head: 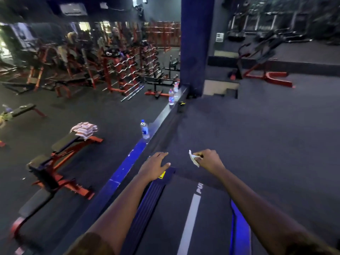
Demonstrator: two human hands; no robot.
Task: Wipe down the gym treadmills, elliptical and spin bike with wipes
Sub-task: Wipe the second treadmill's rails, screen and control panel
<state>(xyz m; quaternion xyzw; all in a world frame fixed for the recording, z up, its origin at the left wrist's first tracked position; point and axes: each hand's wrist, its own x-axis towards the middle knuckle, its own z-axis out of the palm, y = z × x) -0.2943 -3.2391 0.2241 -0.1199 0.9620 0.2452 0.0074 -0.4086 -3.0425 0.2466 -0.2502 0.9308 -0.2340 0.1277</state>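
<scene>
My left hand (155, 167) lies flat, fingers straight and spread, on the far end of the treadmill's (165, 223) left side rail. Its heel is just beside a yellow sticker (161, 175) whose print I cannot read. My right hand (208, 160) is held apart from it, past the belt's far end, fingers curled and pinching a small white wipe (194, 159) that sticks out toward the left. Both forearms reach straight forward over the deck. On the belt, a white stripe (189, 225) ends at white letters, of which I can read only "PU". To the left runs a blue-topped ledge (127, 162) with a water bottle (144, 129) standing on it, its label too blurred for me. Beyond, a bench (60, 150) carries a striped towel (84, 128).
</scene>
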